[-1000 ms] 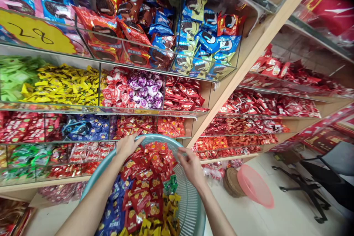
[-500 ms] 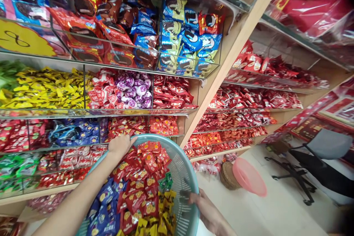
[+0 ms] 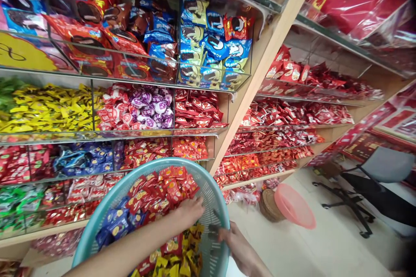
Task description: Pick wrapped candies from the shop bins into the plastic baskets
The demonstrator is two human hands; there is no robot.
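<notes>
A teal plastic basket (image 3: 212, 181) with slotted sides holds red candy packets (image 3: 146, 194), blue packets (image 3: 118, 220) and yellow ones (image 3: 188, 246). My left hand (image 3: 192, 211) is inside it, over the right part of the pile, fingers bent down and close together; whatever is under them is hidden. The forearm crosses above the candy and covers some of it. With my right hand (image 3: 237, 242) I grip the basket's right rim, the fingers inside the wall and slightly blurred.
Candy shelves (image 3: 224, 147) with clear dividers stand ahead, just behind the basket's far rim. On the floor to the right are a pink basin (image 3: 294, 205), a brown woven basket (image 3: 269, 205) and an office chair (image 3: 367, 186). A yellow price tag (image 3: 26, 54) hangs at upper left.
My left hand has left the basket's far rim and moved down and right into the basket. It now covers the spot where green packets showed. The right hand still holds the rim.
</notes>
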